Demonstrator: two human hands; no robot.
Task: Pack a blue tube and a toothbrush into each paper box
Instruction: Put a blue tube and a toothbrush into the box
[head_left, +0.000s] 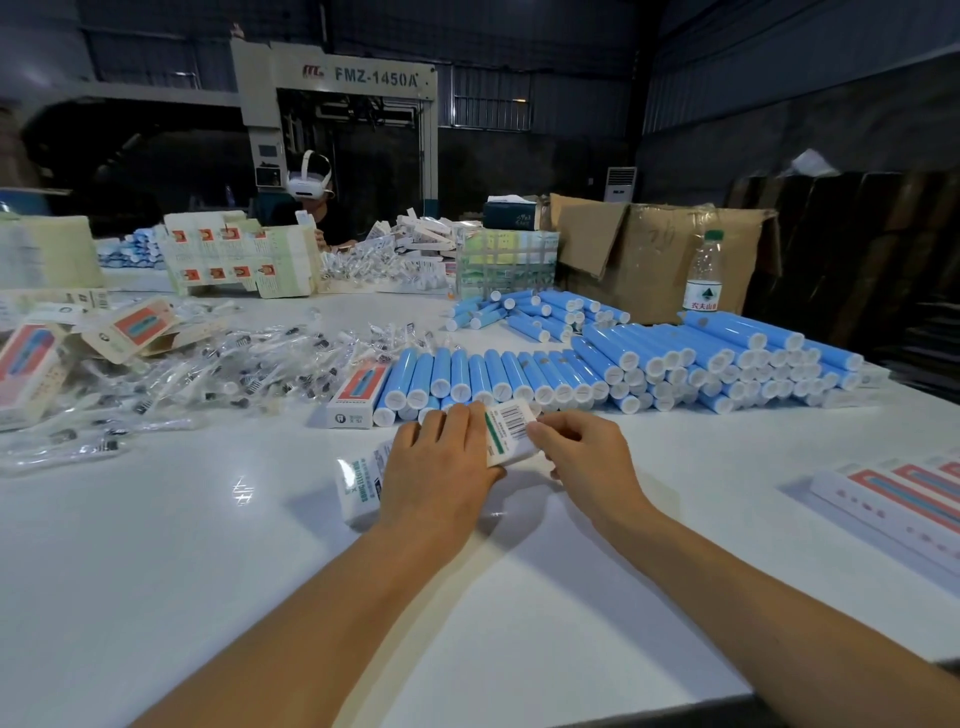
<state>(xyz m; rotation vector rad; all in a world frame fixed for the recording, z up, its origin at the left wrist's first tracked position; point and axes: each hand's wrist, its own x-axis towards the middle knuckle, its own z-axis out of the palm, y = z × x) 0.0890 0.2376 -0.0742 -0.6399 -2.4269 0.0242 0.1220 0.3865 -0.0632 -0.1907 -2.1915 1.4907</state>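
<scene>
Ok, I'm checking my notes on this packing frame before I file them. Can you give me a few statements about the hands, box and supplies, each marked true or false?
1. Both hands are on the same paper box. True: the left hand lies over its middle and the right hand pinches its barcoded end.
2. The blue tubes stand upright in a rack. False: they lie on their sides, stacked on the white table.
3. The wrapped toothbrushes lie left of the tubes. True.
4. The water bottle lies tipped over. False: it stands upright beside the cardboard carton.
5. The left hand grips a blue tube. False: it holds only the box.
</scene>
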